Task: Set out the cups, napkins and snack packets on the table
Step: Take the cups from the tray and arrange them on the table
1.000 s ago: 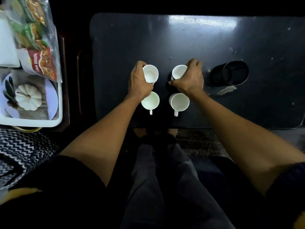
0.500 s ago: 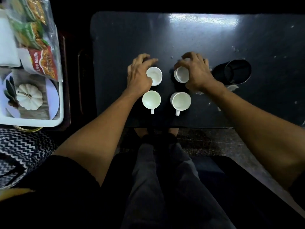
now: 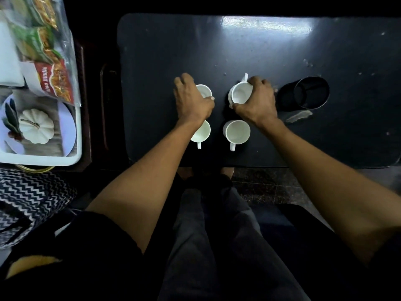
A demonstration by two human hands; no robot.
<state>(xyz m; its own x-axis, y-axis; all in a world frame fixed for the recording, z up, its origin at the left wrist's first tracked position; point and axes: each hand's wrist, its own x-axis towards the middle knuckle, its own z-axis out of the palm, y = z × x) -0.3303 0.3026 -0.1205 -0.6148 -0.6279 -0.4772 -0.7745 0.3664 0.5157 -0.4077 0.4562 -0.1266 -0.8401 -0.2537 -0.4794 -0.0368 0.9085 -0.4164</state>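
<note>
Several white cups stand in a square on the black table (image 3: pixel 165 51). My left hand (image 3: pixel 191 101) grips the far left cup (image 3: pixel 204 91) from its left side. My right hand (image 3: pixel 257 101) holds the far right cup (image 3: pixel 240 94), whose handle points away from me. The near left cup (image 3: pixel 201 132) is partly under my left wrist; the near right cup (image 3: pixel 237 131) stands free, both with handles toward me. Snack packets (image 3: pixel 52 81) and white napkins (image 3: pixel 8 68) lie in the white tray (image 3: pixel 41 159) at the left.
A black cylindrical holder (image 3: pixel 310 92) stands just right of my right hand, with a torn scrap (image 3: pixel 299 116) in front of it. A plate with a white pumpkin (image 3: pixel 36 126) sits in the tray. A zigzag-patterned cloth (image 3: pixel 28 203) lies at lower left.
Both hands have closed around the far cups again. The far right cup has turned, so its handle now points away from me.
</note>
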